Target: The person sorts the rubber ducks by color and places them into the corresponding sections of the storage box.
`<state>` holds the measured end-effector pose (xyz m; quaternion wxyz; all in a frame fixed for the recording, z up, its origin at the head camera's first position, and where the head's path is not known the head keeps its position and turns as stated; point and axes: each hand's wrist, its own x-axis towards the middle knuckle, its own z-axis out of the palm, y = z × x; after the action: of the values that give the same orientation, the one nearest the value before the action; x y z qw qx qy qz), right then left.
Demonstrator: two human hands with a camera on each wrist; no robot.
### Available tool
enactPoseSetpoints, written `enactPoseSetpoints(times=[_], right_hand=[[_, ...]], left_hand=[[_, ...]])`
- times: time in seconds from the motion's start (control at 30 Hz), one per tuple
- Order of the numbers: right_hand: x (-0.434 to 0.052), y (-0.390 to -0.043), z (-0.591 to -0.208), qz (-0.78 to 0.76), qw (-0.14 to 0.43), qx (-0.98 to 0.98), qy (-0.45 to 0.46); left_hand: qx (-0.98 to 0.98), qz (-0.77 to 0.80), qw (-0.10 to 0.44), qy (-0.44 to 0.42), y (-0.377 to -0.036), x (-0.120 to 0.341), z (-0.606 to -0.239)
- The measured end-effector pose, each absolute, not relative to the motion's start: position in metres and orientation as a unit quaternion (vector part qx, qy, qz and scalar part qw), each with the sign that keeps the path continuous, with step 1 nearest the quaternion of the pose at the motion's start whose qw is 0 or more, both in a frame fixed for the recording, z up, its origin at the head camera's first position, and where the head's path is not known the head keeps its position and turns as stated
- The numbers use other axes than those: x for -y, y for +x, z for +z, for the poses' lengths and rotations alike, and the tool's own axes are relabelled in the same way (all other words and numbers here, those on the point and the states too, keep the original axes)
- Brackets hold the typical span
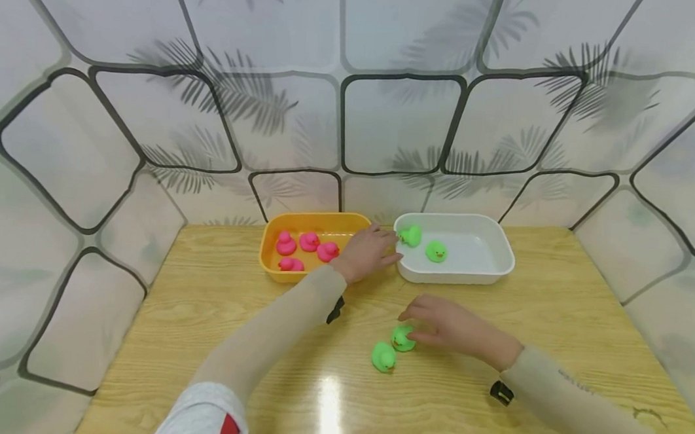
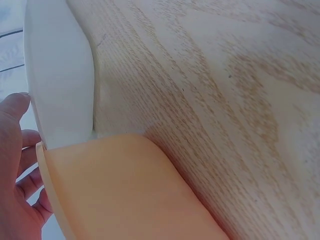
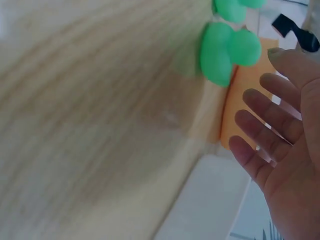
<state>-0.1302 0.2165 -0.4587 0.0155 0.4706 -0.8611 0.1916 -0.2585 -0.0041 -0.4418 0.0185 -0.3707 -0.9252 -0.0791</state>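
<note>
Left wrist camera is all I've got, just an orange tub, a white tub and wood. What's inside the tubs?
Observer: The orange tub holds four pink ducks.
Operator: And the white one?
Observer: The white tub holds two green ducks, one by the left hand at the rim.
Operator: Anything on the table?
Observer: Two more green ducks lie on the table; the right hand reaches over the nearer duck, with the other duck just beside it.
</note>
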Motion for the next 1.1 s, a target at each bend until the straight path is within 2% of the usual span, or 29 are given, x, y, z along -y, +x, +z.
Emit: enactPoseSetpoints(times=[0.23,0.47,0.73,1.1], right_hand=[[-0.213,-0.125,-0.465,0.178,0.033,0.850,0.495],[-0.213,-0.121,-0.467,0.178,0.021,0.852,0.493],[-0.216,-0.119,-0.467,0.171,0.034,0.850,0.497],[-0.225,-0.116,-0.469,0.186,0.019,0.865,0.466]], left_hand=[[0.925,-0.071,0.021,-0.374,-0.259,0.004,-0.440],[0.925,-0.072,0.016,-0.373,-0.260,0.003,-0.440],[0.925,-0.081,0.017,-0.372,-0.261,0.003,-0.440],[0.926,-0.082,0.019,-0.368,-0.258,0.003,-0.442]])
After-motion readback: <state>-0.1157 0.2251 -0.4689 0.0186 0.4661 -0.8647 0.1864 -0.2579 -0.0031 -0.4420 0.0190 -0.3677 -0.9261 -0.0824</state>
